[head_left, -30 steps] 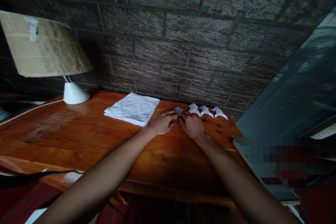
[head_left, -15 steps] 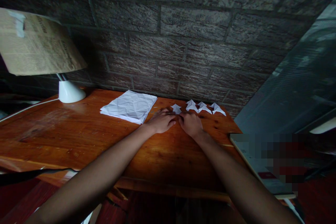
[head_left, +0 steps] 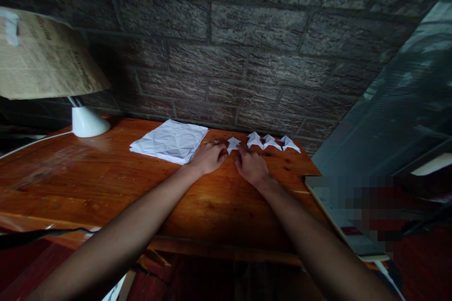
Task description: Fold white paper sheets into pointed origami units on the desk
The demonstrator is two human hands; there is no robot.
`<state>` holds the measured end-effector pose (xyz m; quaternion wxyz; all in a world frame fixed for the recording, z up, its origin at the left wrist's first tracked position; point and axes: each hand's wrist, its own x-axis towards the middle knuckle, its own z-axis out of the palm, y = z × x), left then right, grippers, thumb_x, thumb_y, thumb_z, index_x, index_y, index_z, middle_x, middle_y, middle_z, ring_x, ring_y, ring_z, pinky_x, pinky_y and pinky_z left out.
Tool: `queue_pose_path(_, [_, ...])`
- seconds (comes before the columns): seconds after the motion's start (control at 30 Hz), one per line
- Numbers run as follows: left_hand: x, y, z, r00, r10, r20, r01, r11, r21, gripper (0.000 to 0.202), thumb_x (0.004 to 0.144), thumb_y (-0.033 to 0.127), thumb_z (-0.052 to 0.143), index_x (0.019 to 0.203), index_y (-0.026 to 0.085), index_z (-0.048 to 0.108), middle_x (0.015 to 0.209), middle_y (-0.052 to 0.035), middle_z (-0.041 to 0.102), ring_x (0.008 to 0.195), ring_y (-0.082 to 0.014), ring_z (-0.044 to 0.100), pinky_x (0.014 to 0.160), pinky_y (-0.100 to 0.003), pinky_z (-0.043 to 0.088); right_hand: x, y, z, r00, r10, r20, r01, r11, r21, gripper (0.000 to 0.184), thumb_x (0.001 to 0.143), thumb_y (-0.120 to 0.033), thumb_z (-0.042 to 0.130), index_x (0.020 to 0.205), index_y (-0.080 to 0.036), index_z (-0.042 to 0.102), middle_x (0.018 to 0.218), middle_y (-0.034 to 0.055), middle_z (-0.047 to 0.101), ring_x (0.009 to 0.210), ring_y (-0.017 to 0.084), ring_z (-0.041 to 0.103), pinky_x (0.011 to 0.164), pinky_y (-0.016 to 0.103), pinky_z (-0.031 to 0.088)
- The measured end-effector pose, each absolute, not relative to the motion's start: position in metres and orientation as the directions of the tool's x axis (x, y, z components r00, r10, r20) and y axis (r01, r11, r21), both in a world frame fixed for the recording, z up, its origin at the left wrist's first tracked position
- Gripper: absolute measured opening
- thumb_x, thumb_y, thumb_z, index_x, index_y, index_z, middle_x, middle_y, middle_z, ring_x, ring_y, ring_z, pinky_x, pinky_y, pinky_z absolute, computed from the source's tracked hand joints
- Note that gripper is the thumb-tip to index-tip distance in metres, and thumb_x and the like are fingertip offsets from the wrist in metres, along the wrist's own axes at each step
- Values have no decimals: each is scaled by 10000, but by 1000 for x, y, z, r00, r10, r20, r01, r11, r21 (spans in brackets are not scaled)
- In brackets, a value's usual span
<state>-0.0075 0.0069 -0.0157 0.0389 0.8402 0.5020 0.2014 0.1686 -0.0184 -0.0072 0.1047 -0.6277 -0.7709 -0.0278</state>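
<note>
A folded white paper star (head_left: 233, 145) lies on the wooden table between my two hands. Just left of it rests my left hand (head_left: 210, 157), fingers loosely bent and apart, with nothing visible in them. My right hand (head_left: 253, 166) is low at its right side, an outstretched fingertip at or touching the star's lower right point; the other fingers curl below. Three more paper stars form a row to the right: one (head_left: 254, 140) nearest my right hand, a middle one (head_left: 271, 142) and an end one (head_left: 291, 144). Beyond my left hand lies a stack of creased white paper sheets (head_left: 170, 140).
A lamp (head_left: 89, 121) with a newspaper-covered shade stands at the table's left, its white cord trailing off. Behind the table (head_left: 88, 174) rises a dark block wall (head_left: 226, 66). At the right edge is a flat panel-like object (head_left: 328, 197), partly pixelated.
Both hands have drawn back slightly from the paper star, the left hand leftward, so more of the star shows. The whole view has shifted a little.
</note>
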Motion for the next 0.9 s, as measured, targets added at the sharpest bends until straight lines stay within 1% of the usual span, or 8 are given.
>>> queue_pose_path(0.07, [-8,4,-12,355,897,264,870,-421,257,303,927,344,465,1106,235,684,1104,-109,729,1018,-313,681,839,-405,527,167,-18,-9,-203,965,169,974,217,-71,480,943,-266,405,1414,-205,476,1170,139,708,1007,307,698,815,395,533])
queue_pose_path(0.13, [-9,2,-9,325,916,233,895,-378,237,273,922,356,472,1014,248,705,977,-93,748,943,-299,694,779,-374,521,167,-17,-10,-221,964,150,971,231,-55,431,944,-268,394,1347,-221,540,1140,131,721,1010,314,698,819,402,531])
queue_pose_path(0.27, [-10,-1,-9,324,926,196,898,-366,243,231,889,357,527,846,229,715,879,-105,746,879,-288,696,724,-342,501,168,-16,-9,-201,972,125,976,209,-56,387,947,-269,386,1273,-211,584,1117,133,729,1027,310,695,832,395,526])
queue_pose_path(0.37, [-10,-2,-8,332,933,142,906,-357,227,255,890,376,515,834,222,711,894,-115,747,892,-297,699,723,-349,502,168,-15,-8,-191,974,122,979,198,-48,466,944,-273,392,1399,-214,477,1149,136,719,1031,303,693,845,400,524])
queue_pose_path(0.53, [-8,-4,-2,346,936,58,926,-351,140,323,920,398,437,903,219,705,976,-109,750,968,-282,701,741,-336,508,168,-11,-9,-181,979,91,982,185,-36,434,945,-291,393,1356,-221,515,1142,126,719,1039,293,692,868,400,523])
queue_pose_path(0.6, [-8,-4,-1,349,936,50,928,-353,123,325,925,396,427,909,218,699,988,-105,751,975,-272,702,741,-327,506,168,-10,-10,-171,980,101,984,176,-39,476,944,-297,402,1410,-221,460,1140,128,720,1037,292,693,870,401,524])
queue_pose_path(0.73, [-8,-5,-1,356,933,57,927,-360,104,325,926,385,417,917,212,693,1005,-110,751,979,-277,705,731,-332,504,169,-9,-11,-172,979,107,983,177,-44,436,947,-295,391,1360,-222,513,1141,128,718,1051,294,689,877,396,522])
queue_pose_path(0.9, [-8,-5,-2,358,932,55,925,-362,111,331,920,376,415,921,205,698,1013,-125,751,986,-299,706,735,-349,507,166,-5,-12,-153,978,141,987,159,-28,587,947,-312,402,1515,-193,314,1126,156,716,1011,308,700,858,409,523])
